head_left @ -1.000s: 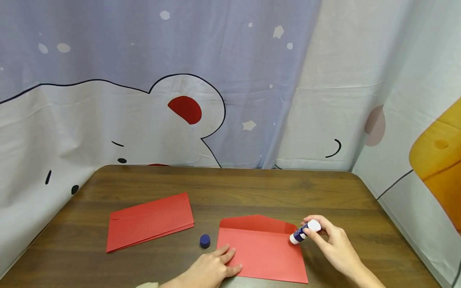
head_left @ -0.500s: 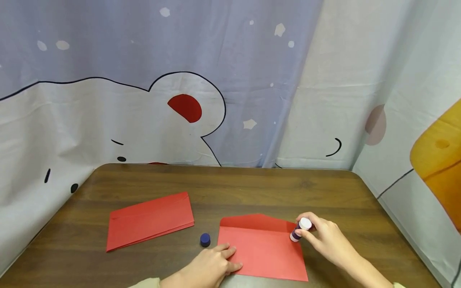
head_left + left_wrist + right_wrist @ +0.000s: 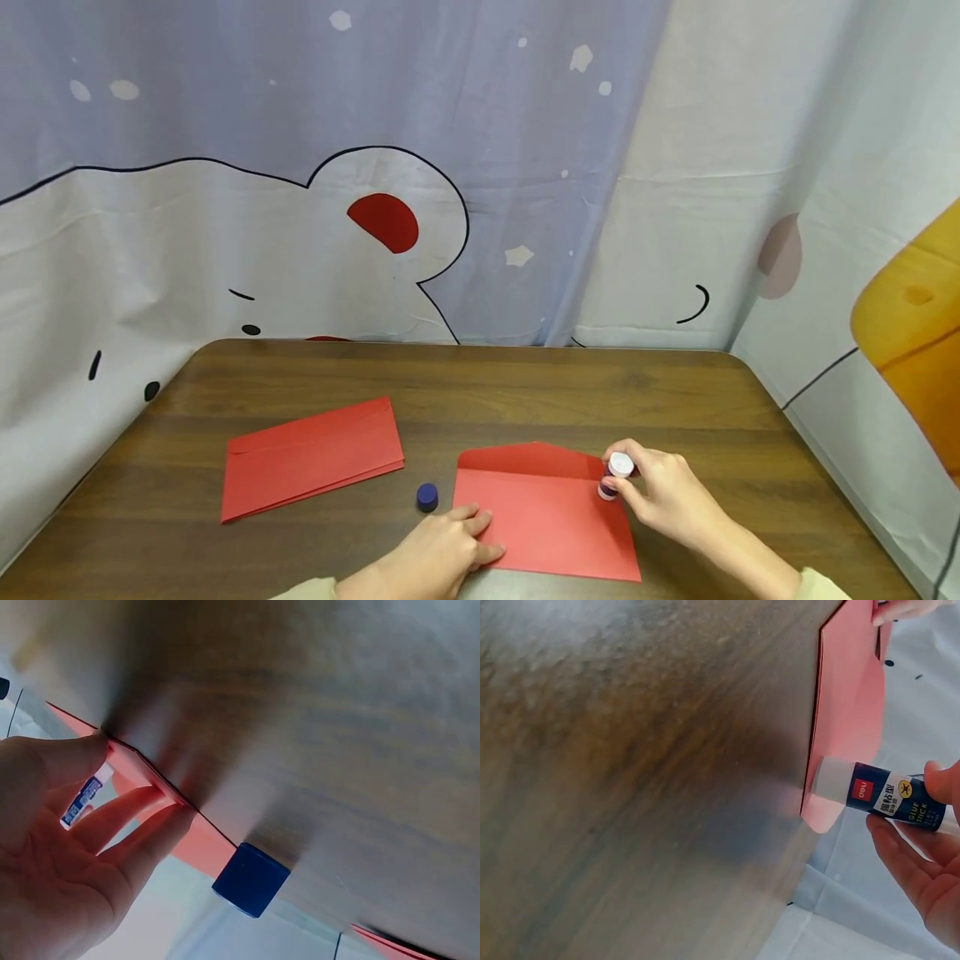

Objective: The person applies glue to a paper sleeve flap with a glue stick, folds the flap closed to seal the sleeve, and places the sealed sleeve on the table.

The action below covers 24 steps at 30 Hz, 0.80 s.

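A red envelope point(image 3: 551, 525) lies on the table with its flap point(image 3: 525, 460) unfolded toward the back. My left hand point(image 3: 435, 552) presses on its left side with spread, fairly straight fingers. In my right hand point(image 3: 671, 498) a glue stick point(image 3: 611, 483) is pinched between thumb and fingers. It stands nearly upright, its white open end down at the envelope's right edge, just below the flap fold. The right wrist view shows the printed label of the glue stick point(image 3: 889, 796) and its tip against the red paper. The blue glue cap point(image 3: 427, 497) stands left of the envelope.
Several stacked red envelopes point(image 3: 315, 460) lie at the left of the brown wooden table point(image 3: 525, 387). A patterned curtain point(image 3: 525, 167) hangs behind the table and along its sides.
My right hand has moved the glue stick a little to the left and tilted it more upright along the envelope's right side. The left hand stays in place.
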Each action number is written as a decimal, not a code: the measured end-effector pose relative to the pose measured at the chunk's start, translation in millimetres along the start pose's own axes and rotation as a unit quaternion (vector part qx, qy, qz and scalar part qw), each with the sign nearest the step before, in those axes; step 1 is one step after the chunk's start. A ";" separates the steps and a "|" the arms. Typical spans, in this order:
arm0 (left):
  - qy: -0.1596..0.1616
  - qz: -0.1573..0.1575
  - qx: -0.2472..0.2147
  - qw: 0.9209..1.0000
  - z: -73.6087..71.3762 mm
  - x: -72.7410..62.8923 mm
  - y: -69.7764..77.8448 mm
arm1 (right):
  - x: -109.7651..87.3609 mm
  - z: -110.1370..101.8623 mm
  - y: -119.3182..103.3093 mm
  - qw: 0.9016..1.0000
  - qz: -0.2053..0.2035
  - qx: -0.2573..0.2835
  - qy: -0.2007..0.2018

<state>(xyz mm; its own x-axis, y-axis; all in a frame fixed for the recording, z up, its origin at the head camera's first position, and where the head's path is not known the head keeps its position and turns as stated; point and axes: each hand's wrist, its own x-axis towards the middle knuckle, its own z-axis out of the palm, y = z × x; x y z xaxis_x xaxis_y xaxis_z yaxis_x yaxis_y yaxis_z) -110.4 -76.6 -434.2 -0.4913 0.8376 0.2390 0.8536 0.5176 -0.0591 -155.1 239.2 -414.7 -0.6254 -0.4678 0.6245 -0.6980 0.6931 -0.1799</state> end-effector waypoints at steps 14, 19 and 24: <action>0.007 0.003 0.033 0.999 1.9 -0.1 4.6 | 20.6 27.3 -20.9 0.998 -0.043 0.040 -0.028; -0.018 -0.010 0.032 0.999 0.8 0.5 6.8 | 27.4 35.7 -27.5 0.997 -0.041 0.051 -0.037; -0.005 -0.012 0.036 0.999 1.5 0.6 7.4 | 34.9 41.7 -35.4 0.996 -0.031 0.061 -0.051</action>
<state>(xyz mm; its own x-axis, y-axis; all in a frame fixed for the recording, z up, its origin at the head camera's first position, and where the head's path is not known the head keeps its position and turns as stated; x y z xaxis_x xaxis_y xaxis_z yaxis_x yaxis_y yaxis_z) -104.6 -72.1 -436.0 -0.5135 0.8263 0.2313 0.8273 0.5483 -0.1223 -166.8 175.5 -418.2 -0.6078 -0.5650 0.5580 -0.7694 0.5928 -0.2378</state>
